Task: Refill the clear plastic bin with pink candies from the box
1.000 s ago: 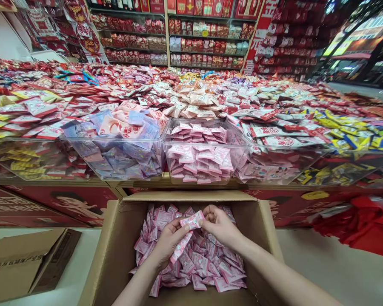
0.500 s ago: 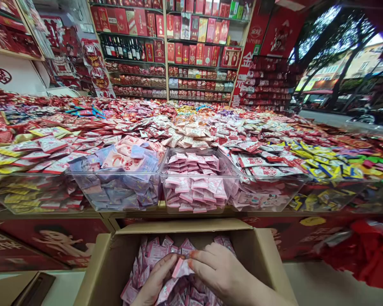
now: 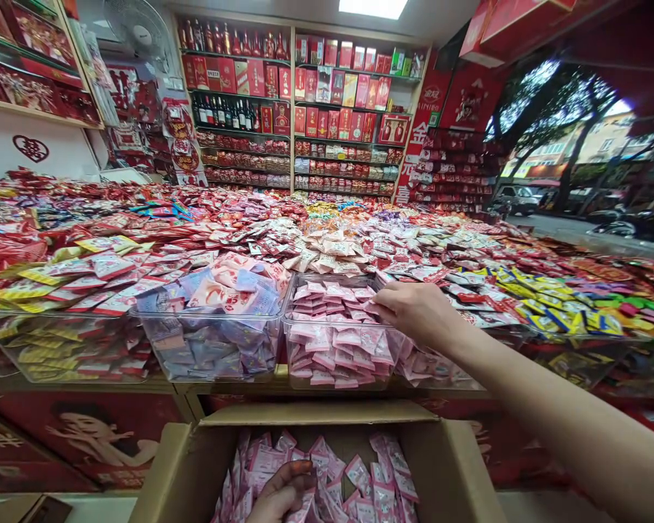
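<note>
My right hand (image 3: pixel 414 311) reaches over the right rim of a clear plastic bin (image 3: pixel 341 363), fingers pinched on a small pink candy packet (image 3: pixel 373 308) at the top of the stack. Rows of similar pink packets fill that bin. Down in the cardboard box (image 3: pixel 471 465), my left hand (image 3: pixel 283 492) has its fingers curled among loose pink candy packets (image 3: pixel 384 483). Whatever lies inside those fingers is hidden, though pink wrappers show right beside and under them.
A bin of lilac and pink packets (image 3: pixel 212 349) adjoins on the left. Yellow-and-blue packets (image 3: pixel 556 301) lie to the right. Behind stretches a wide heap of wrapped sweets, then shelves of boxes and bottles (image 3: pixel 226 112). The box's far flap (image 3: pixel 319 414) sits below the counter edge.
My right hand has left the box and moved up and forward to the pink bin. My left hand stays in the box, slightly lower. The view has tilted upward.
</note>
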Demonstrator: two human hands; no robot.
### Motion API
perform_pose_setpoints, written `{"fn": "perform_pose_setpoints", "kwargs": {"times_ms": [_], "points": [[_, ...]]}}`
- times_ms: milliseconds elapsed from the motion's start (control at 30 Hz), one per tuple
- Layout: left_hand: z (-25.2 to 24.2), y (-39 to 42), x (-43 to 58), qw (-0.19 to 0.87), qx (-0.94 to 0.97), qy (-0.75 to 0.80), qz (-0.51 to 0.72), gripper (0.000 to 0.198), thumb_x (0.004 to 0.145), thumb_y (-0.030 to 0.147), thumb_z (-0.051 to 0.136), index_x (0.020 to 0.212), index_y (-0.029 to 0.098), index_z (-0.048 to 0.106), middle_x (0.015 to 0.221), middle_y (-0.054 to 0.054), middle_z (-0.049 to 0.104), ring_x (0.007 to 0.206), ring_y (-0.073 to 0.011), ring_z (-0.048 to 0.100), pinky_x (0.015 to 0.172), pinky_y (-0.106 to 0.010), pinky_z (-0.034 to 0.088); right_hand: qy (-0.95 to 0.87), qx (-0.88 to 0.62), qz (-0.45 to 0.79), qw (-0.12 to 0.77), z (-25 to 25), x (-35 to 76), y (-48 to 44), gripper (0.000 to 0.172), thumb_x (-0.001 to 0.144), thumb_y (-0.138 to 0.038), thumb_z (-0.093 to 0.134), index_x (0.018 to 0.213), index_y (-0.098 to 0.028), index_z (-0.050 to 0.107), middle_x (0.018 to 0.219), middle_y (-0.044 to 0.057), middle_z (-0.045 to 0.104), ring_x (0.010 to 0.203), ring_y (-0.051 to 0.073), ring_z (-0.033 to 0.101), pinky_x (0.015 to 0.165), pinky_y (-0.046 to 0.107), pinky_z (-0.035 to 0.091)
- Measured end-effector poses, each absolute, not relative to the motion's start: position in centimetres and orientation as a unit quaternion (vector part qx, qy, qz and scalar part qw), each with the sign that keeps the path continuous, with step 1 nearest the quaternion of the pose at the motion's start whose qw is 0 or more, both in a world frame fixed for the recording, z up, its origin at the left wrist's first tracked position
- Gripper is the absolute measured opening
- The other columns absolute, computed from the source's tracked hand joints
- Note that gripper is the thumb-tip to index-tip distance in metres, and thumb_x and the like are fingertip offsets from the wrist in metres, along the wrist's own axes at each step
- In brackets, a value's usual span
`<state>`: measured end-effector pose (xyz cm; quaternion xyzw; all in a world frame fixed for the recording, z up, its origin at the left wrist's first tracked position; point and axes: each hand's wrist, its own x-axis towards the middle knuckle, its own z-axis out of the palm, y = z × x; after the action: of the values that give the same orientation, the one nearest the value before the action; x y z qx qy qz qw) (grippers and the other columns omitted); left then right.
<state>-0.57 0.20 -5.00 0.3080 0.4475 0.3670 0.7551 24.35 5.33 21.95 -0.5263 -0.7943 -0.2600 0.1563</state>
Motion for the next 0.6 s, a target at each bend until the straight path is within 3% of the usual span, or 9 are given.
{"fn": "perform_pose_setpoints", "kwargs": {"times_ms": [233, 367, 467, 600], "points": [[-6.0, 0.5, -0.7, 0.755, 0.322, 0.45, 0.353, 0.037, 0.04, 0.005, 0.044, 0.066, 0.018, 0.066, 0.066, 0.0, 0.065, 0.073, -0.0152, 0.054, 0.058, -0.021, 0.033, -0.808, -0.563, -0.163, -0.057, 23.6, 23.0, 6.9, 0.016, 0.07, -0.026, 0.051, 0.065, -0.017, 0.064, 0.065, 0.005, 0.062, 0.059, 0.014, 0.053, 0.048, 0.021, 0.029], [-6.2, 0.4, -0.7, 0.758, 0.331, 0.446, 0.342, 0.037, 0.04, 0.005, 0.045, 0.068, 0.018, 0.066, 0.065, 0.0, 0.065, 0.072, -0.0151, 0.053, 0.056, -0.021, 0.032, -0.825, -0.544, -0.028, -0.15, 24.7, 23.3, 8.2, 0.017, 0.066, -0.028, 0.053, 0.063, -0.015, 0.064, 0.057, 0.003, 0.059, 0.048, 0.011, 0.046, 0.042, 0.021, 0.025], [-6.6, 0.4, -0.7, 0.75, 0.337, 0.451, 0.348, 0.037, 0.04, 0.006, 0.045, 0.068, 0.018, 0.065, 0.064, -0.001, 0.064, 0.072, -0.0158, 0.053, 0.056, -0.022, 0.032, -0.817, -0.547, 0.082, -0.165, 25.3, 23.4, 9.1, 0.026, 0.069, -0.033, 0.048, 0.068, -0.013, 0.064, 0.055, 0.002, 0.057, 0.043, 0.009, 0.043, 0.039, 0.02, 0.025], [-6.9, 0.5, -0.9, 0.75, 0.338, 0.451, 0.346, 0.036, 0.041, 0.007, 0.045, 0.068, 0.018, 0.066, 0.066, -0.001, 0.065, 0.073, -0.0163, 0.054, 0.058, -0.022, 0.032, -0.817, -0.558, 0.06, -0.133, 25.4, 22.4, 9.6, 0.023, 0.065, -0.028, 0.051, 0.076, -0.013, 0.065, 0.063, 0.003, 0.06, 0.048, 0.01, 0.047, 0.041, 0.02, 0.03]]}}
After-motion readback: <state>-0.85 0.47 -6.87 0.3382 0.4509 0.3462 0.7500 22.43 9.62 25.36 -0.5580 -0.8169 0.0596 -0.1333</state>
